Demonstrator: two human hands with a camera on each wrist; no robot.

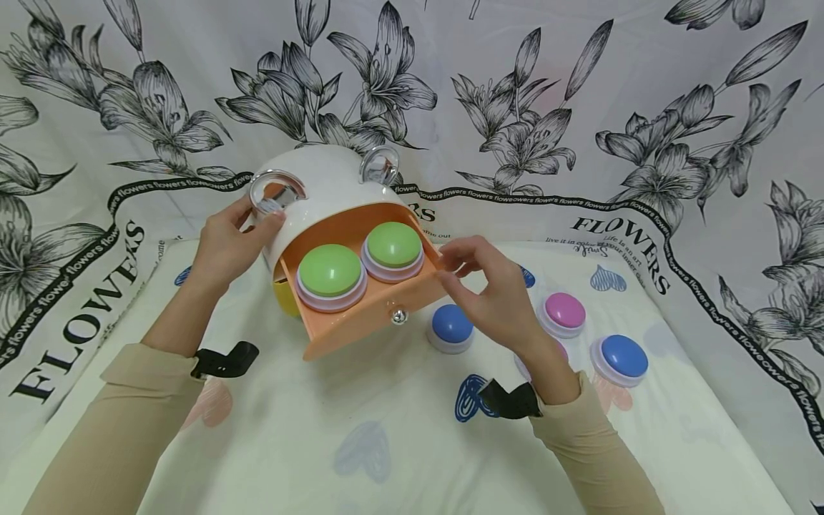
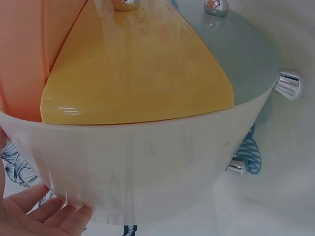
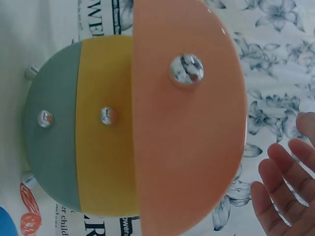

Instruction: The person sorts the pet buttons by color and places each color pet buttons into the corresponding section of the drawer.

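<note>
A white, round-backed drawer cabinet (image 1: 325, 175) with two silver rings on top has its orange drawer (image 1: 360, 325) pulled out. Inside the drawer sit two green-domed round buttons (image 1: 330, 270) with pale lilac bases. My left hand (image 1: 228, 247) touches the white shell beside the left ring, and its fingers (image 2: 47, 209) lie along the shell in the left wrist view. Beside the drawer's right edge is my right hand (image 1: 496, 293), fingers loosely bent and holding nothing. A yellow drawer (image 3: 106, 162) and a grey-green drawer (image 3: 51, 147) are closed below the orange one.
Right of the cabinet, blue-domed buttons (image 1: 453, 325) and a pink-domed button (image 1: 565, 312) stand on the pale heart-patterned cloth (image 1: 290, 436). Another pink one is partly hidden by the right wrist. A flower-printed curtain (image 1: 489, 43) hangs behind.
</note>
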